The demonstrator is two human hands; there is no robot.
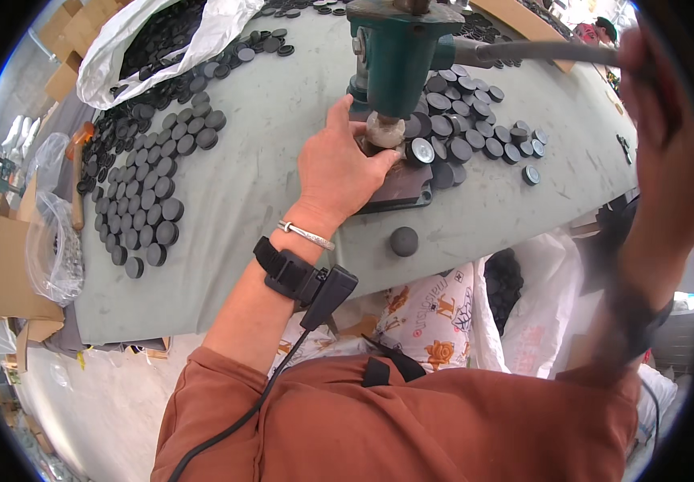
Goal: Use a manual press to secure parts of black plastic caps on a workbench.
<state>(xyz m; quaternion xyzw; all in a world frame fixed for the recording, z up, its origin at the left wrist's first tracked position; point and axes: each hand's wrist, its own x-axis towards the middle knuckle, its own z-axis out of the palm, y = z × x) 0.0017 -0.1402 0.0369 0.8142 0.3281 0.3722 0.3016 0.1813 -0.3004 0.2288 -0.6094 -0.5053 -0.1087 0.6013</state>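
Note:
A dark green hand press (407,76) stands on the table in front of me, its pale, worn tip pointing down. My left hand (337,165) is at the press base, thumb and fingers curled around a small piece beneath that tip; the fingers mostly hide the piece. At the upper right, my right hand (664,100) is blurred and wrapped around the end of the press lever (544,53). Beside my left thumb a round cap with a silvery inside (420,151) rests on edge. Many black round caps (459,149) are heaped right of the press.
One black cap (404,241) lies near the table's front edge. Stacked caps (142,201) cover the left side, below a white bag (110,88) of more caps. A hammer (78,173) lies at the left edge. Below the table are a patterned sack (435,313) and an open white sack (544,281).

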